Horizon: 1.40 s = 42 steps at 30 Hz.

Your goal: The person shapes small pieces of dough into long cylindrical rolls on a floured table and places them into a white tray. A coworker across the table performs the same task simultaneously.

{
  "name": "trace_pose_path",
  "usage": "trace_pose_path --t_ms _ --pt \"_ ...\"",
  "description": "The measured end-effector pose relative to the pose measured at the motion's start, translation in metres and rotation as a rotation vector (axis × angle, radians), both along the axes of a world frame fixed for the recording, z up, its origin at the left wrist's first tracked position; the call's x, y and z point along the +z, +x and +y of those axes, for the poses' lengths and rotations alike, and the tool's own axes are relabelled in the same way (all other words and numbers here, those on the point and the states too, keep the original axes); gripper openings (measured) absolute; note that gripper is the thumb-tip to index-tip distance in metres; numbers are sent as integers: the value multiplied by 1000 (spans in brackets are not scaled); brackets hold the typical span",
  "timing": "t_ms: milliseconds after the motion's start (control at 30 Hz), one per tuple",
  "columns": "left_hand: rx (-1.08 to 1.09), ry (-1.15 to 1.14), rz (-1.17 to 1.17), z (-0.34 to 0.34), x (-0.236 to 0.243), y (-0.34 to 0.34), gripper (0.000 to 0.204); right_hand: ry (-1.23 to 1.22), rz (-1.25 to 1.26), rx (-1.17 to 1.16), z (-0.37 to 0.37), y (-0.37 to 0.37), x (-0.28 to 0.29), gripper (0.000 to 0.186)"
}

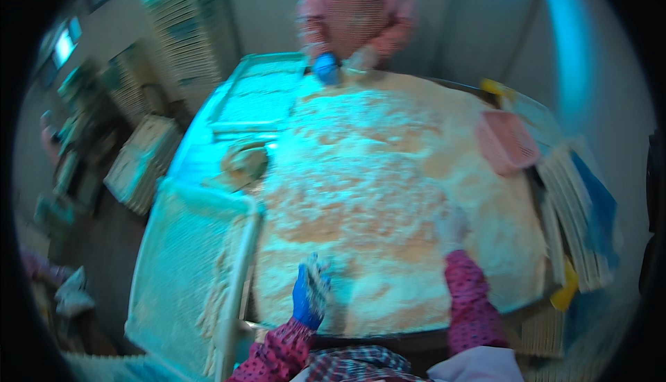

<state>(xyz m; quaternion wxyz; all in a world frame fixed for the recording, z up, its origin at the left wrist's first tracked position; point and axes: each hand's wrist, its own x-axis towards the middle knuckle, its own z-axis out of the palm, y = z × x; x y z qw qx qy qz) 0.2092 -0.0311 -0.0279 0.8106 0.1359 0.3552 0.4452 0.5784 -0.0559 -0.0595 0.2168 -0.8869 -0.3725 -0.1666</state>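
My left hand [309,292], in a blue glove coated with pale powder, is at the near left of a broad bed of pale, flour-like powder [361,292]; its fingers are stretched out. My right hand [451,226], in a pale glove, is farther forward on the right, among small pale lumps [354,194] in the powder; its fingers are blurred and blend into the powder. Just left of my left hand lies a large mesh tray [180,257] with pale strands along its right side.
A co-worker [354,14] with gloved hands stands across the table. Another tray [253,90] and a crumpled tan heap [243,163] lie at the left, a pink basket [503,142] and slatted trays [569,215] at the right. Stacked trays [187,28] stand at the back left.
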Motion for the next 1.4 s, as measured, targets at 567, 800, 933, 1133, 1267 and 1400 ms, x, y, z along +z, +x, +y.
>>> trace_pose_path --t_ms 567,800,933,1133,1267,1400 --pt "-113 841 1575 168 -70 -214 32 564 609 416 -20 -36 61 9" --pt "-408 1369 1189 65 -8 -82 58 -298 319 826 -95 -118 62 44" --pt "-905 1758 976 -1 -7 34 82 -157 159 784 -92 -133 37 44" --pt "-843 1734 1092 -13 -33 107 52 -70 238 298 -84 9 21 26" --pt "-810 1719 1134 -17 -44 100 35 -69 110 144 -87 83 11 21" --pt "-743 1523 1246 -5 -44 66 32 -56 367 138 -95 81 20 21"
